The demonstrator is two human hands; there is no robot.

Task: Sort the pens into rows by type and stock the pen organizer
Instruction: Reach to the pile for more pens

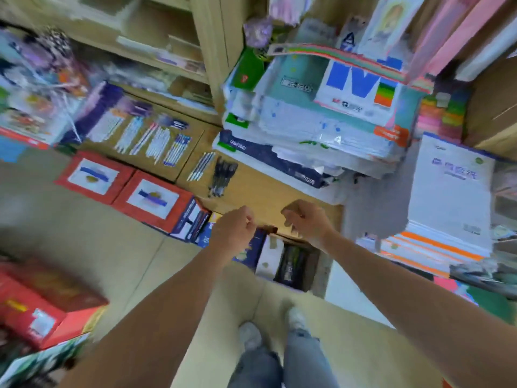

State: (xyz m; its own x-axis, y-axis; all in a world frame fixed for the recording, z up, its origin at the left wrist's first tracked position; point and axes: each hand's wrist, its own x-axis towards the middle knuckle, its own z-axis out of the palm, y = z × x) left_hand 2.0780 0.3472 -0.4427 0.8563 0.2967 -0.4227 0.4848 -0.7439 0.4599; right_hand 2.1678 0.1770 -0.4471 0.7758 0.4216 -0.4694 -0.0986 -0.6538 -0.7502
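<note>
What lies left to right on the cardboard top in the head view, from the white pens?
Row of white pens → row of blue-and-white pens → small bundle of white-blue pens → bundle of black pens → navy cardboard box.

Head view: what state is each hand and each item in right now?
Left hand, fingers curled, nothing visible in it.
Right hand, fingers curled; blur hides any contents.
Black pens, bunched, lying on the cardboard box top.
White pens, small row lying beside the black pens.
Sorted pen rows, lying in separate groups, side by side.
Carton below the hands, open, dark contents inside.
</note>
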